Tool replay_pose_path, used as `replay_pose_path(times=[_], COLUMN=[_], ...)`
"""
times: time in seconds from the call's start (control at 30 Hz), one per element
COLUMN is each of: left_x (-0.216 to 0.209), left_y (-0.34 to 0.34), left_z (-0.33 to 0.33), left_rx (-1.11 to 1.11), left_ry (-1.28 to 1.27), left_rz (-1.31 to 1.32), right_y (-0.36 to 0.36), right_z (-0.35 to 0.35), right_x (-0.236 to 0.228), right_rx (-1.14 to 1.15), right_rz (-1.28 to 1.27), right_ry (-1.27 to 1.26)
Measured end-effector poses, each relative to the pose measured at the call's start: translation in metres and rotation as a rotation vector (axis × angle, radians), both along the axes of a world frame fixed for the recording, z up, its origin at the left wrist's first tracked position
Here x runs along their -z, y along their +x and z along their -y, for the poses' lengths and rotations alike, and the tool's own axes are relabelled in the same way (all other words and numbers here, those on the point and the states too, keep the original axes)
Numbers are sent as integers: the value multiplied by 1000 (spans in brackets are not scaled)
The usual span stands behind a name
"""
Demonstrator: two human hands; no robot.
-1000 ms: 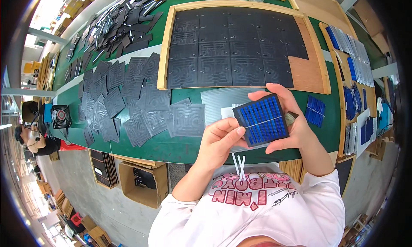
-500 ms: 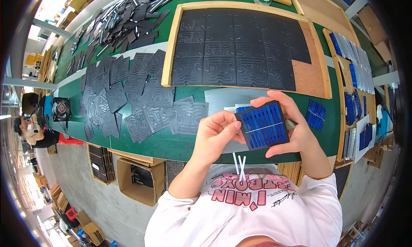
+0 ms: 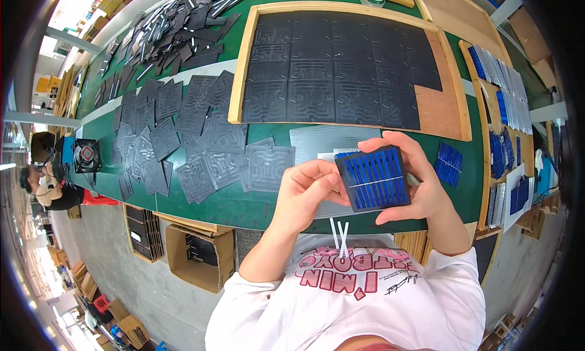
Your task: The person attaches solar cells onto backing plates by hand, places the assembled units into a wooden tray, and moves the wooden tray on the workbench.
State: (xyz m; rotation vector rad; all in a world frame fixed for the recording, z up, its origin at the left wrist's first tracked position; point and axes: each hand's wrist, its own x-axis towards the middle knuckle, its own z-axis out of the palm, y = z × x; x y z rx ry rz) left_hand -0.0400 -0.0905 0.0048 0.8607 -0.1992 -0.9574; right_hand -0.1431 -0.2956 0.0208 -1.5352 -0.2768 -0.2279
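Observation:
A small solar panel [image 3: 376, 179], dark with blue cell strips and a pale line across it, is held up over the table's front edge. My right hand [image 3: 420, 189] grips its right side, fingers along the top corner and thumb at the lower edge. Closed at the left edge is my left hand [image 3: 311, 189], its thumb drawn in against the fingers; their tips are partly hidden by the panel. Beneath lies a grey ribbed sheet [image 3: 304, 141]. Another blue cell bundle [image 3: 448, 163] rests to the right.
Black square panels [image 3: 225, 134] lie scattered on the green table's left. Behind stands a wood-framed tray [image 3: 244, 64] of black squares. Dark strips [image 3: 177, 37] are heaped at far left. Blue cells fill a wooden tray [image 3: 481, 107] at right. White strips [image 3: 342, 235] stick up near my shirt.
My left thumb has slid slightly left, off the panel's front toward its edge. The panel has barely moved, tilting a little.

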Motion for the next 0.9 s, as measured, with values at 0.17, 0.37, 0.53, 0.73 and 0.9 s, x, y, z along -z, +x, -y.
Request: replay_pose_path(times=[0.17,0.37,0.53,0.73,0.9], left_x=[2,4,3,3,0], left_y=[0,2,3,2,2], left_z=[1,-2,-2,-1,-1], left_rx=[-2,11,21,9,2], left_ry=[36,54,69,80,64], left_rz=[87,123,155,180,106], right_y=[2,3,1,1,1], right_z=[1,1,0,1,3], right_x=[-3,-2,-2,-3,-2], right_rx=[-19,-29,-32,-36,9], right_rz=[18,33,22,25,43], right_ry=[-59,-93,-87,-104,-2])
